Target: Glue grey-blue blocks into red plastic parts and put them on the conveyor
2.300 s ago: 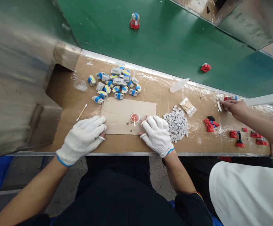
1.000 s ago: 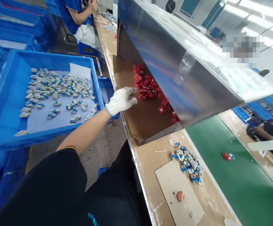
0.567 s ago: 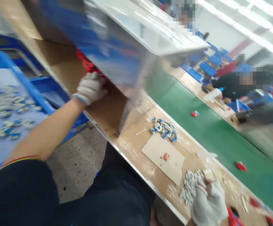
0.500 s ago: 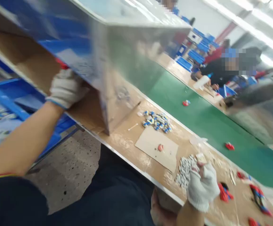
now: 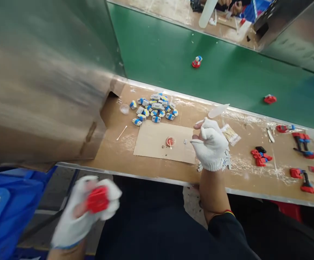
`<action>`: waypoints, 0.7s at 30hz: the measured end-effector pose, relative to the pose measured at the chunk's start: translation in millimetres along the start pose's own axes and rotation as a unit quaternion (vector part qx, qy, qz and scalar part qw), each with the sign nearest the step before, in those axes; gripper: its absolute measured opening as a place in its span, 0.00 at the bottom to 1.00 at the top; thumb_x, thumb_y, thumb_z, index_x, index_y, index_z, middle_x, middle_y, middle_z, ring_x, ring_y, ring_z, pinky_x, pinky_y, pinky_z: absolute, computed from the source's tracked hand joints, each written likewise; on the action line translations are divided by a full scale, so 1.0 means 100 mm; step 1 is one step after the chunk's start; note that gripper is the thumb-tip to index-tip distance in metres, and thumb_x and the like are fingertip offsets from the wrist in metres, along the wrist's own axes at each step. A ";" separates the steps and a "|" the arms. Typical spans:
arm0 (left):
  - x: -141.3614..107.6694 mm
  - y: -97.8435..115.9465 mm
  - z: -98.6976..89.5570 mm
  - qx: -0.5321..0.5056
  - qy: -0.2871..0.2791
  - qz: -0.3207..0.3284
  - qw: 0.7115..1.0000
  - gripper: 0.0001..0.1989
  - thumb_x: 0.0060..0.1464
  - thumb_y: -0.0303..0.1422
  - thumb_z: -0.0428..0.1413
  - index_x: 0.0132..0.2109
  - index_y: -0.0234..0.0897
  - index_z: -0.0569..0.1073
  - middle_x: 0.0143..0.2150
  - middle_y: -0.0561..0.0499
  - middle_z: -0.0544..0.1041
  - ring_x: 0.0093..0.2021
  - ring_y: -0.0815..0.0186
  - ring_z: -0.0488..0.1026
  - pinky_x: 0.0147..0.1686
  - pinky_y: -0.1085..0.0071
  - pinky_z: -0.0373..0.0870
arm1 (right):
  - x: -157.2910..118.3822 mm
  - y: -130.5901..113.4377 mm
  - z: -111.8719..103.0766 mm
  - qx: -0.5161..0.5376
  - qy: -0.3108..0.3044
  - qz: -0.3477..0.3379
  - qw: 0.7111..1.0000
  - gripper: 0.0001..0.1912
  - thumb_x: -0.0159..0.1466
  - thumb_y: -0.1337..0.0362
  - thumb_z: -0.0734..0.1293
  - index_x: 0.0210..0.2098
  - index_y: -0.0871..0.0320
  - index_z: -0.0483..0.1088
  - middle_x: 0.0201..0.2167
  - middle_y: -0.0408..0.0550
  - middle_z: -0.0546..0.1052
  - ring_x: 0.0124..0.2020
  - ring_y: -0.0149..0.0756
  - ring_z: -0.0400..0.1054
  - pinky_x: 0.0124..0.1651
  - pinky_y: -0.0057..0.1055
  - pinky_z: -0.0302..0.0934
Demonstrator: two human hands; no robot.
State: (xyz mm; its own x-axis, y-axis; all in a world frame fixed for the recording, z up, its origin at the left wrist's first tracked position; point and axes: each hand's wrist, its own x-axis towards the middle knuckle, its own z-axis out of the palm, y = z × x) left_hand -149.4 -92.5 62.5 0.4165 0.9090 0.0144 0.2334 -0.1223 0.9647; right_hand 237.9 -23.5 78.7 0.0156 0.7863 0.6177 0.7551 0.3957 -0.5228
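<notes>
The left hand (image 5: 83, 218) has come out of the metal box (image 5: 45, 90) and now holds a blurred red block (image 5: 98, 199) at about eight o'clock from the cardboard sheet (image 5: 151, 142). The right hand (image 5: 210, 144), flat at first, now has curled fingers by the sheet's three o'clock edge. A small grey piece (image 5: 185, 141) has appeared at three o'clock from the red-filled dish (image 5: 168, 139).

On bench (image 5: 116, 155): card (image 5: 151, 144); on card, dish (image 5: 168, 139), 1 tile (image 5: 185, 141) right of dish. Behind card, blocks (image 5: 156, 107); left, 1 swab (image 5: 121, 133); right, heap (image 5: 226, 159). Behind bench, belt (image 5: 227, 72), 2 toys (image 5: 197, 61) on it. Before bench, part (image 5: 97, 199) in left hand (image 5: 84, 216).
</notes>
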 end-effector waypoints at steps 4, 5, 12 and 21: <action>0.52 -0.09 0.44 -0.311 -0.019 -0.163 0.936 0.21 0.75 0.61 0.52 0.65 0.63 0.71 0.46 0.50 0.89 0.27 0.63 0.76 0.24 0.67 0.70 | -0.09 0.15 0.04 0.010 -0.083 -0.002 0.997 0.11 0.70 0.69 0.66 0.33 0.49 0.64 0.44 0.49 0.83 0.51 0.46 0.80 0.62 0.53 0.75; 0.76 -0.08 0.48 -0.335 -0.022 -0.155 0.929 0.23 0.73 0.62 0.56 0.65 0.59 0.70 0.48 0.49 0.88 0.29 0.63 0.76 0.26 0.67 0.71 | -0.11 0.17 0.04 0.011 -0.119 -0.007 0.993 0.09 0.71 0.68 0.65 0.35 0.49 0.66 0.46 0.50 0.83 0.53 0.46 0.79 0.62 0.52 0.74; 2.14 0.05 0.62 -0.442 -0.092 -0.086 0.888 0.34 0.51 0.52 0.80 0.55 0.45 0.74 0.40 0.51 0.85 0.24 0.68 0.73 0.21 0.75 0.64 | -0.18 0.10 0.15 0.012 -0.285 -0.101 0.953 0.12 0.70 0.62 0.75 0.52 0.50 0.73 0.51 0.48 0.85 0.51 0.48 0.75 0.56 0.45 0.61; 2.14 -0.26 0.66 -0.480 -0.133 -0.134 0.857 0.22 0.71 0.53 0.63 0.50 0.38 0.80 0.25 0.50 0.79 0.18 0.61 0.72 0.18 0.70 0.66 | -0.21 0.11 0.30 -0.019 -0.282 -0.149 0.948 0.10 0.74 0.73 0.68 0.42 0.49 0.74 0.40 0.39 0.87 0.46 0.39 0.73 0.52 0.41 0.54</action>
State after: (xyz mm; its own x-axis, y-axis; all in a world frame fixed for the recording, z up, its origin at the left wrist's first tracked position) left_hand -8.7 78.6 22.7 0.6757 0.7153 -0.1783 -0.4250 0.5756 0.6986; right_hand 226.2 -21.7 42.7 -0.5470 0.7750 0.3164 0.6937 0.6312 -0.3470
